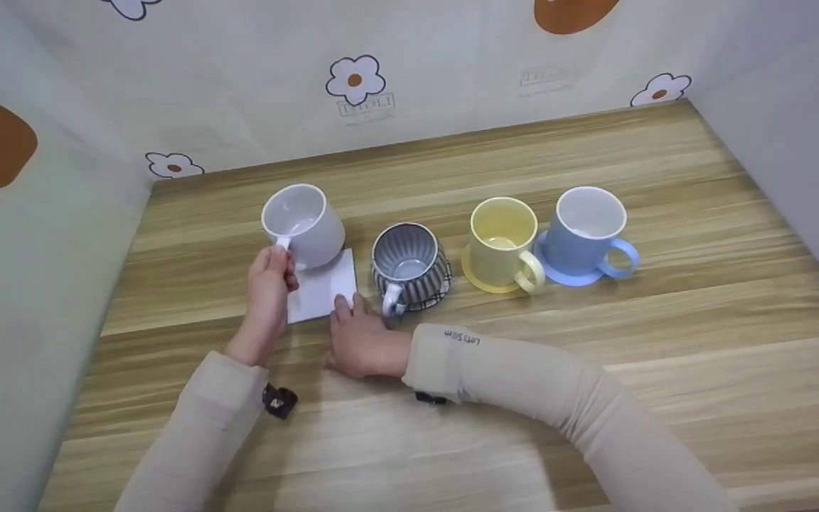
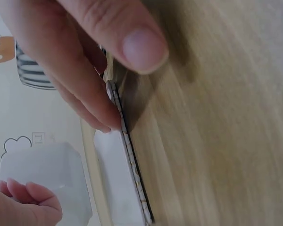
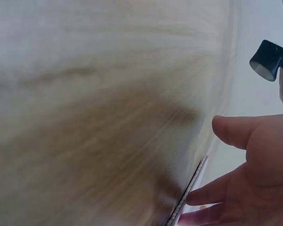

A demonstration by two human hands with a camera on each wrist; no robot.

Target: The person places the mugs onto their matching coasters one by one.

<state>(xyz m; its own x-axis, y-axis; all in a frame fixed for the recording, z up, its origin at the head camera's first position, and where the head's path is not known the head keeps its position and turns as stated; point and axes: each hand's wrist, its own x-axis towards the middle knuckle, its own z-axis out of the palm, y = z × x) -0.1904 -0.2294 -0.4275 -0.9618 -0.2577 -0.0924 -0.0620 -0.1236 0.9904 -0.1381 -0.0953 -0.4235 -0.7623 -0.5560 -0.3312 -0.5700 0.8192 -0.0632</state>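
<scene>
My left hand (image 1: pixel 267 291) grips the handle of a white mug (image 1: pixel 320 231) at the left. This mug overlaps the back part of a white square coaster (image 1: pixel 320 295); I cannot tell whether its base touches it. With fingers extended, my right hand (image 1: pixel 360 345) touches the coaster's right front edge. The left wrist view shows fingertips against the patterned side of the coaster (image 2: pixel 115 174), the thumb apart, and the white mug (image 2: pixel 47 179) behind. In the right wrist view, fingers (image 3: pixel 212 192) touch the thin coaster edge (image 3: pixel 188 188).
Right of the coaster stands a grey striped mug (image 1: pixel 420 274) on a checked coaster. Further right are a yellow mug (image 1: pixel 498 256) on a yellow coaster (image 1: pixel 475 274) and a blue mug (image 1: pixel 576 245) on a blue coaster (image 1: pixel 566 276). Walls border the wooden table (image 1: pixel 665 355).
</scene>
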